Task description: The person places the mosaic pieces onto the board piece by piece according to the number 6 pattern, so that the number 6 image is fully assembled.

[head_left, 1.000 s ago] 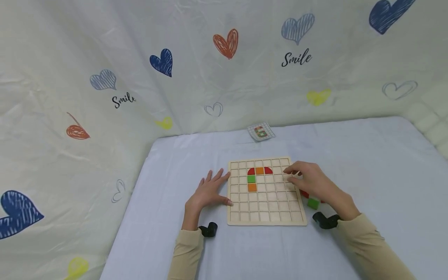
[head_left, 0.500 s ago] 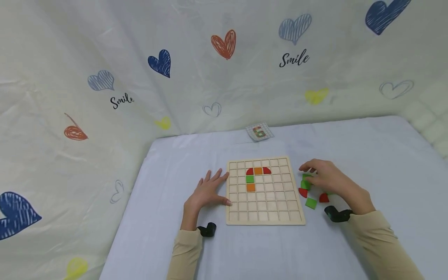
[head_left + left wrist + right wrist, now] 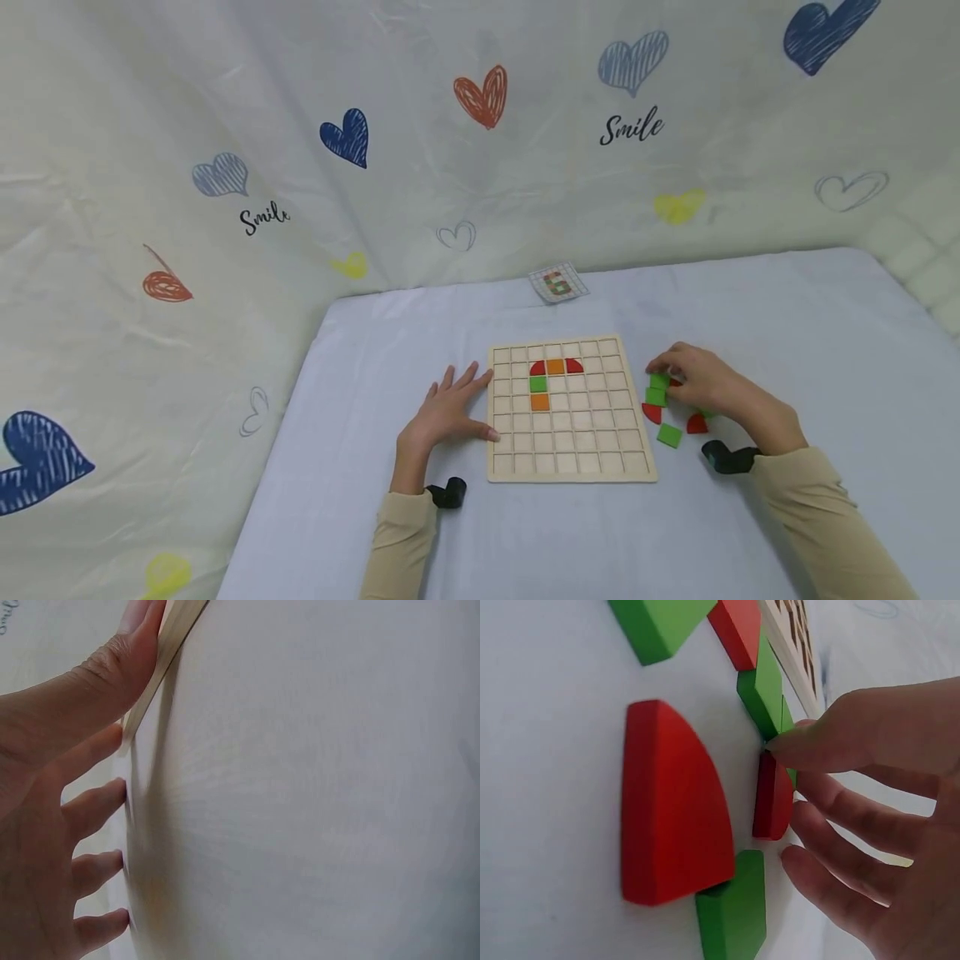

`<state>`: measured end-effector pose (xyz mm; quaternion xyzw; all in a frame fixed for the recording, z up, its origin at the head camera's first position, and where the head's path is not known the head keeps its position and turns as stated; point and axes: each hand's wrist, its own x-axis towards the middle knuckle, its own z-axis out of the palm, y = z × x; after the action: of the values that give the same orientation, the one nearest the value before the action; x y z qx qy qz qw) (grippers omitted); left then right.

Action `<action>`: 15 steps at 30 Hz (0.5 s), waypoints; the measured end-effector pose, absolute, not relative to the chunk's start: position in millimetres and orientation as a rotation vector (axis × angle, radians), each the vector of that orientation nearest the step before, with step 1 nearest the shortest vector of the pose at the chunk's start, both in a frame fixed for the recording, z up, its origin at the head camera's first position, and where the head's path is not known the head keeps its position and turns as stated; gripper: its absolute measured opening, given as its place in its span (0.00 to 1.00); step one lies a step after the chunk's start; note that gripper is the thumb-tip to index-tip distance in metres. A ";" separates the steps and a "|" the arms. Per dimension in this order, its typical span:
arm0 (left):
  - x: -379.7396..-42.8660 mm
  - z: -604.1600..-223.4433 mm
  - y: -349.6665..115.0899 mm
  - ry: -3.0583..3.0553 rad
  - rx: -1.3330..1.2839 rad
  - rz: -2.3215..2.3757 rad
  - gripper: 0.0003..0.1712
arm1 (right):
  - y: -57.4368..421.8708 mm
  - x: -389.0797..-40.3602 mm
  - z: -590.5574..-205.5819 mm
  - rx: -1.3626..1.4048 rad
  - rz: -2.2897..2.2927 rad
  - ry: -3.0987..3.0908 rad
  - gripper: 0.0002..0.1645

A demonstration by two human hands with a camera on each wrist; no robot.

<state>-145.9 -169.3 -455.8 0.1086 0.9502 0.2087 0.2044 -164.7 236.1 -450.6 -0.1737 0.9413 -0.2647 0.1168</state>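
Observation:
My left hand [image 3: 446, 412] lies spread at the left edge of the wooden grid board [image 3: 562, 462], thumb and a fingertip at its rim. In the left wrist view the thumb [image 3: 112, 671] rests along the board's edge. Two red quarter-round pieces, two orange squares and a green square [image 3: 538, 383] sit in the board's cells. My right hand [image 3: 697, 379] is over the loose blocks beside the board, thumb and index finger pinching a green square block [image 3: 659, 381]. A red quarter-round block [image 3: 772, 799] lies right beneath that thumb in the right wrist view.
Around the right hand lie another green square [image 3: 670, 435] and red quarter-rounds [image 3: 697, 423]. A pattern card [image 3: 558, 283] lies at the table's far edge, before a curtain [image 3: 405, 183] printed with hearts. White cloth [image 3: 570, 542] covers the table.
The right hand has moved from the board's right edge out to the loose blocks, and its fingers have closed on a green square. The left hand stays at the board.

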 end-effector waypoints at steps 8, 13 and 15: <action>-145.9 -454.8 -168.1 2.652 0.303 0.583 0.62 | 236.2 -163.6 -453.7 -0.489 -0.788 2.779 0.16; -145.7 -454.8 -168.4 2.652 0.300 0.593 0.62 | 236.6 -164.1 -453.4 -0.489 -0.805 2.789 0.13; -145.6 -454.6 -168.6 2.651 0.297 0.595 0.62 | 236.7 -164.9 -452.9 -0.463 -0.821 2.775 0.14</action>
<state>-145.6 -168.6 -454.6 0.1066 0.9498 0.2132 0.2028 -164.9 236.7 -452.9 -0.1572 0.9416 -0.2785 0.1053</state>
